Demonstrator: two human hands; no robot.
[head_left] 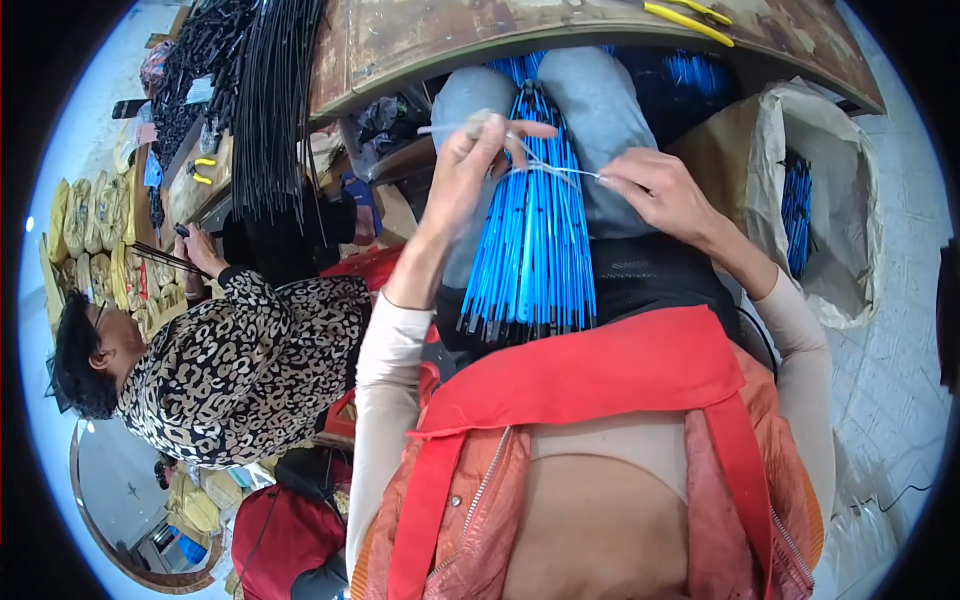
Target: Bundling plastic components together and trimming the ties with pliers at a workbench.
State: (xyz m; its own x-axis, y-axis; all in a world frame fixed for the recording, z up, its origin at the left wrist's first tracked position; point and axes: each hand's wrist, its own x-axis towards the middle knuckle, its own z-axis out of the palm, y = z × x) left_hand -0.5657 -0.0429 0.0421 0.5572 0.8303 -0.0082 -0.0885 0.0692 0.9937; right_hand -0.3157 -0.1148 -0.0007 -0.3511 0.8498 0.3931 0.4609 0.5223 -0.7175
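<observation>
Bundle of black-tipped blue rods (530,255), laid along the lap, far end near the worktable (480,28) edge. White cord (584,173) across it, pinched by the right hand (658,190) and gripped by the left hand (470,160); narrow gap from right wrist to pale sack (845,285).

Red apron (590,375), pale sleeves (392,365), grey-blue trousers (590,105)

Blue rods (527,240) are looking smooth, glossy & plastic-like, worktable (480,30) is showing rough, worn wood w/ patchy finish, pliers (690,23) are showing yel. plastic-like grips, apron (590,370) is looking like matt cloth, & sack (842,255) is showing creased, papery walls.
</observation>
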